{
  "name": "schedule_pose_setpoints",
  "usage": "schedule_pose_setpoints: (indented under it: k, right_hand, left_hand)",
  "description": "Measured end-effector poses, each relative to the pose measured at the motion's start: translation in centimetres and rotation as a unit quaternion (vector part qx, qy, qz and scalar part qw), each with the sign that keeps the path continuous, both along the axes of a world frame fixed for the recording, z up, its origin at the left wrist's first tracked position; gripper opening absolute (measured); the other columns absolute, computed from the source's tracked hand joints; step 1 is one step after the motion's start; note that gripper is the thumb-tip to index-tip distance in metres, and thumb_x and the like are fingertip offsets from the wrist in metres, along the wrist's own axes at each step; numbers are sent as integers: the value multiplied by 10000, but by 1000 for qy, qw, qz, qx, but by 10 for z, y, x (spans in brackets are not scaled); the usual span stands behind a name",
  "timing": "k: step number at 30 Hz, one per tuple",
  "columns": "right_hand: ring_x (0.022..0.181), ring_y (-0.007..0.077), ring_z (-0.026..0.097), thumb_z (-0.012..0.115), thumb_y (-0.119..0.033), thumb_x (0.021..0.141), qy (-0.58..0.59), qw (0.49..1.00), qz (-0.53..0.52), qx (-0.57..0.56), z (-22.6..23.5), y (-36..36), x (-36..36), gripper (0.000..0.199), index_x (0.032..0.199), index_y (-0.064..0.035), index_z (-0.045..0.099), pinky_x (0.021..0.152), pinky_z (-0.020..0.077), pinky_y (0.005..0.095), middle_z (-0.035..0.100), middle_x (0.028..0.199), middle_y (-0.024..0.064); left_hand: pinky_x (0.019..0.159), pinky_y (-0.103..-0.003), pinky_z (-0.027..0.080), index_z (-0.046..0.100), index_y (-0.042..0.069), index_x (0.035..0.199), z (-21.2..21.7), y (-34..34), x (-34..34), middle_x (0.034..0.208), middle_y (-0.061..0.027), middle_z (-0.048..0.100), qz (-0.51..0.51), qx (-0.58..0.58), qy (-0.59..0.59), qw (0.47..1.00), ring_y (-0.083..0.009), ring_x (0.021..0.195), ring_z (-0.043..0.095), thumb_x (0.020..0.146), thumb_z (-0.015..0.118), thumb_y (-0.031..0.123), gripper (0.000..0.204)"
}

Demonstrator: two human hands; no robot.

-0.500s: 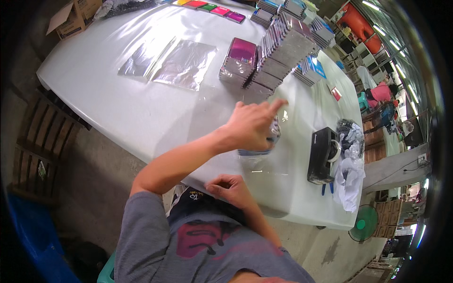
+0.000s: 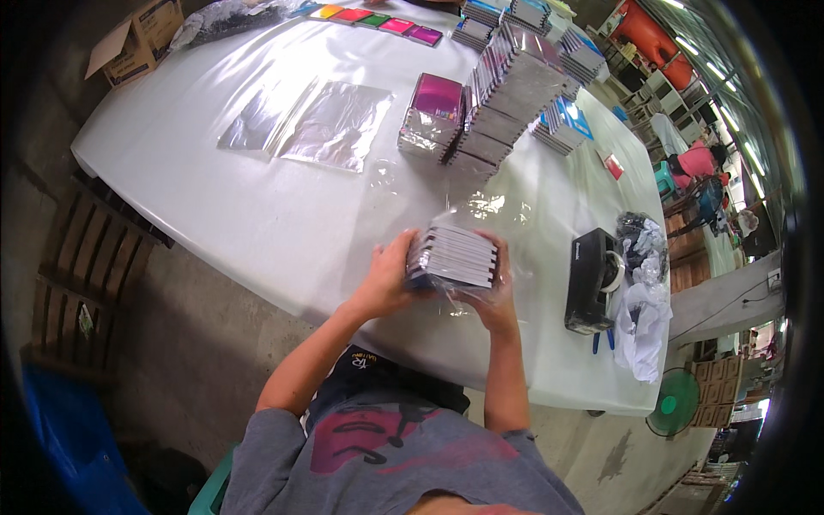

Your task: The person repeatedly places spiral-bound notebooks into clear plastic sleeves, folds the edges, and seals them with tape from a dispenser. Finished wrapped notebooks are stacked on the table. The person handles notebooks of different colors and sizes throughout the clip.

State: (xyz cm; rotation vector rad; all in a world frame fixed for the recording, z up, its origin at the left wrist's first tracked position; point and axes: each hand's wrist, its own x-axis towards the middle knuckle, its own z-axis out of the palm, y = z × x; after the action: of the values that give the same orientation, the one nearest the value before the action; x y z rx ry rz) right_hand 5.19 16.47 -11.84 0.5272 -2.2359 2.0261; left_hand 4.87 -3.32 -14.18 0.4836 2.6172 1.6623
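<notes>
Left hand (image 2: 388,276) clamped on the bundle's (image 2: 463,257) left flank, right hand (image 2: 495,299) clamped on its right; palms roughly face each other. Some fingers go behind the plastic, so exact fingertip placement is unclear. Bundle is over the near side of the table (image 2: 283,215), right in front of the person. Can't tell from here whether its underside touches down or is lifted.

Looks like thin books packed tight, pale page edges up, dark notched edges on both flanks, probably bindings. Clear film (image 2: 442,216) around it, baggy and crinkled at the far end.

My read: dense, heavy for its size, stiff as a block only under side pressure; ease off and the layers could shear. Film is thin and slick, likely to slide on the covers and snag or tear on the notches. Contents not fragile; corners would dent first. Best hold: palms flat on both flanks, fingers tucked low, even squeeze. Don't lift by the film.

Outward: purple stack (image 2: 436,96) and tall stack (image 2: 506,107) beyond the hands, clear sheets (image 2: 336,124) lying flat to the left. Right side: black tape dispenser (image 2: 586,287), crumpled plastic (image 2: 639,300) just beside it. Far edge: row of coloured covers (image 2: 386,24).
</notes>
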Motion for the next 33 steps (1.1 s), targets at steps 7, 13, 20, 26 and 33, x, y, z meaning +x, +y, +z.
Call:
schedule_pose_setpoints:
  k: [7,13,20,26,33]
  right_hand:
    - [1388,329,252,867,-181,553,150,979,28,135,79,8,-15,291,802,-163,718,1057,213,646,325,1457,119]
    - [1345,314,336,825,-74,612,186,981,-24,-43,106,15,-10,372,953,-115,682,1060,289,576,370,1418,144]
    - [1318,303,386,859,-208,622,131,989,-41,59,14,36,19,643,1191,-92,583,1058,355,460,459,1363,158]
    - [1300,293,424,868,-245,598,177,969,-106,138,31,18,24,681,1198,-61,603,1082,326,433,524,1327,116]
    - [1257,320,460,887,-211,536,206,930,50,300,50,8,6,660,1152,-208,652,1074,334,439,516,1329,76]
  left_hand:
    - [1054,-493,351,610,102,944,83,-17,-29,1294,-125,516,-63,118,295,946,-338,1317,381,475,909,215,568]
    - [992,-424,417,589,102,696,126,-24,-38,1120,-90,536,-39,279,371,885,-302,1234,478,476,906,295,432]
    - [930,-361,458,661,58,1104,48,-55,-16,1130,-108,612,-65,144,238,958,-246,1089,583,472,909,334,732]
    - [983,-386,431,610,71,1219,33,-54,-11,1275,-107,577,-80,154,212,962,-270,1200,533,493,899,322,820]
    - [1006,-395,410,601,76,1232,36,-56,-17,1281,-96,575,-141,93,241,956,-284,1205,526,497,887,361,838]
